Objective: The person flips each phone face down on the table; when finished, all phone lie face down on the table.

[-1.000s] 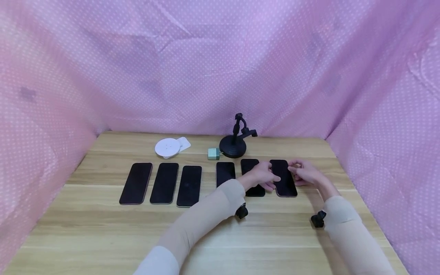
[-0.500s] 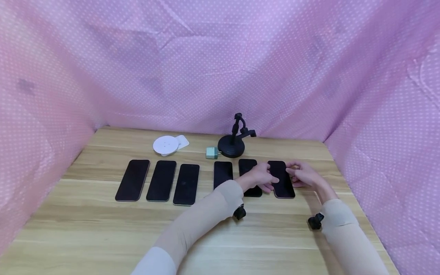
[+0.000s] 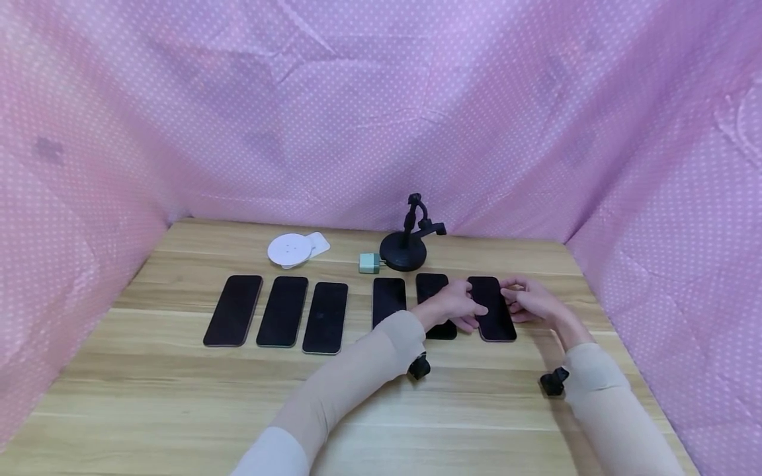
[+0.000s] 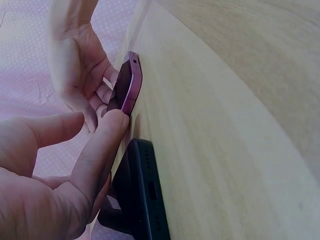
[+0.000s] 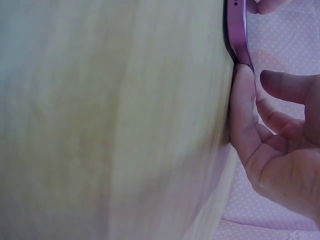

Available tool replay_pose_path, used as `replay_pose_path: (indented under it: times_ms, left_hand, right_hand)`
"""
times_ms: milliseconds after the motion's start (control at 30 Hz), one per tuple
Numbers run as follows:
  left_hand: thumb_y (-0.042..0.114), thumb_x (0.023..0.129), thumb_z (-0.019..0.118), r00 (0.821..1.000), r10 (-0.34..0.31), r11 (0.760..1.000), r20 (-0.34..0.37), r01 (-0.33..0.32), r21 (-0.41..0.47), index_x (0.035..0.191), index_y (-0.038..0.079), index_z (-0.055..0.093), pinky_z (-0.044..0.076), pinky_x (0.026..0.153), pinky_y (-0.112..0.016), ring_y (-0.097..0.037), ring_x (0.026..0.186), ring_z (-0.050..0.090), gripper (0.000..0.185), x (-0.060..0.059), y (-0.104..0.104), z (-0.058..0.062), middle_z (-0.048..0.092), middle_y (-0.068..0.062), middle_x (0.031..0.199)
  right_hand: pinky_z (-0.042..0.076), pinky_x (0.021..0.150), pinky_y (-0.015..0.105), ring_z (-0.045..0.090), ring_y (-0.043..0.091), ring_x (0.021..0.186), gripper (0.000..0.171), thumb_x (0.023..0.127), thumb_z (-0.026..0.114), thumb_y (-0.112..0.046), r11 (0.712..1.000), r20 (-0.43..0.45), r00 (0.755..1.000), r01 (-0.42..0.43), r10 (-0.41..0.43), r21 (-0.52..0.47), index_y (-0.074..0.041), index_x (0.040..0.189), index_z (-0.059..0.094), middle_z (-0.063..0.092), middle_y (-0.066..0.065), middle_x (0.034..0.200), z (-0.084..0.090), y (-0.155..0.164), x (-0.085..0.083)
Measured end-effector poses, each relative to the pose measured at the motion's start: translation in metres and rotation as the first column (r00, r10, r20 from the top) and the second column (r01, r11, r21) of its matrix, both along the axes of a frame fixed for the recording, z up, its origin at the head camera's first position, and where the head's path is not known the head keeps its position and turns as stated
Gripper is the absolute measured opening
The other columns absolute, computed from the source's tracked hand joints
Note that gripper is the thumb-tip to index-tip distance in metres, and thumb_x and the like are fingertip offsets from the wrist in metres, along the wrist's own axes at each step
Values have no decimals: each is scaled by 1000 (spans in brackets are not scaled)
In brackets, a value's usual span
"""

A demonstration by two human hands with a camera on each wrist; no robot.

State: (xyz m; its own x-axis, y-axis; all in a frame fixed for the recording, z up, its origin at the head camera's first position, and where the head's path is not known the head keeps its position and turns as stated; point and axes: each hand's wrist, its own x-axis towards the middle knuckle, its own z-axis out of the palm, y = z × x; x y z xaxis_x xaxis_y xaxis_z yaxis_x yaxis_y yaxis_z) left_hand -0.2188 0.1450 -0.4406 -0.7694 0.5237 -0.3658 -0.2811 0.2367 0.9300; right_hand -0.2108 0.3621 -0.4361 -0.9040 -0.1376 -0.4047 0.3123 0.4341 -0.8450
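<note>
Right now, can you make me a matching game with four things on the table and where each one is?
Things:
1. purple phone
2. stand
3. white disc
4. green plug

Places:
A. back of the table, behind the three left phones
B. between both hands, far right of the row
C. just left of the stand's base
D. behind the row, black, with a round base

Pairs: 1-B, 2-D, 3-A, 4-C
</note>
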Motion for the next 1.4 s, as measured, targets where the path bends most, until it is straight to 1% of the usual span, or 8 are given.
replay_pose_path:
  times_ms: [167, 433, 667, 833, 933, 1067, 1267, 1400]
  left_hand:
    - [1, 93, 73, 1000, 6, 1000, 3, -6, -11, 154, -6, 32, 64, 61, -35, -31, 75, 73, 74, 1, 0, 2, 61, -18, 124]
    - [1, 92, 74, 1000, 19, 1000, 19, -19, -2, 153, -5, 33, 64, 63, -37, -30, 74, 73, 74, 1, 1, 1, 59, -20, 131]
    - [0, 90, 75, 999, 23, 1000, 25, -23, 3, 155, -3, 32, 64, 64, -38, -30, 74, 73, 78, -1, 2, 4, 52, -22, 143]
    - [0, 90, 76, 999, 23, 1000, 32, -23, 3, 156, -2, 32, 64, 66, -38, -30, 76, 73, 79, -1, 3, 5, 50, -21, 145]
    - [1, 90, 76, 999, 23, 1000, 39, -23, 4, 155, -2, 33, 64, 67, -38, -30, 76, 73, 78, -1, 4, 4, 52, -21, 143]
    - [2, 90, 76, 998, 20, 1000, 58, -21, 18, 155, -2, 33, 64, 68, -39, -31, 77, 73, 78, -1, 6, 1, 56, -22, 138]
    - [-1, 89, 77, 997, 8, 999, 72, -11, 38, 156, 0, 33, 64, 69, -40, -34, 81, 73, 80, 0, 10, 1, 50, -22, 145]
    - [-2, 88, 77, 997, 4, 999, 78, -8, 51, 156, 0, 32, 64, 70, -40, -34, 81, 73, 81, -2, 13, 0, 45, -23, 149]
  right_hand:
    - [60, 63, 27, 56, 12, 73, 45, 108, 49, -15, 999, -3, 1000, -26, 26, -23, 9, 143, 36, 59, 4, 94, 1, 3, 1]
    - [61, 71, 29, 59, 13, 79, 48, 103, 56, -24, 996, 56, 998, -5, 11, -93, 0, 142, 44, 61, 6, 100, -7, 17, -5]
    - [61, 72, 28, 60, 12, 81, 35, 106, 54, -22, 993, 38, 999, -9, 13, -116, -5, 136, 54, 62, 4, 100, 2, 16, 1]
    - [60, 71, 26, 59, 12, 84, 48, 108, 49, -20, 995, 17, 1000, -2, 4, -99, 7, 147, 40, 59, 4, 103, 4, 12, 5]
    - [59, 72, 25, 60, 11, 85, 53, 109, 47, -19, 990, 27, 1000, 6, -2, -138, 10, 150, 31, 60, 3, 103, 3, 12, 7]
    - [59, 75, 28, 62, 11, 86, 54, 110, 46, -17, 975, 42, 999, -5, 14, -221, 11, 151, 26, 63, 1, 103, -1, 18, 10]
    - [60, 79, 30, 66, 13, 87, 27, 110, 44, -14, 921, 64, 998, 23, 2, -388, -7, 135, 53, 69, 0, 104, 0, 25, 14]
    - [60, 79, 31, 68, 14, 89, 23, 111, 42, -13, 877, 84, 996, 37, 4, -480, -16, 124, 61, 71, 1, 106, 3, 28, 14]
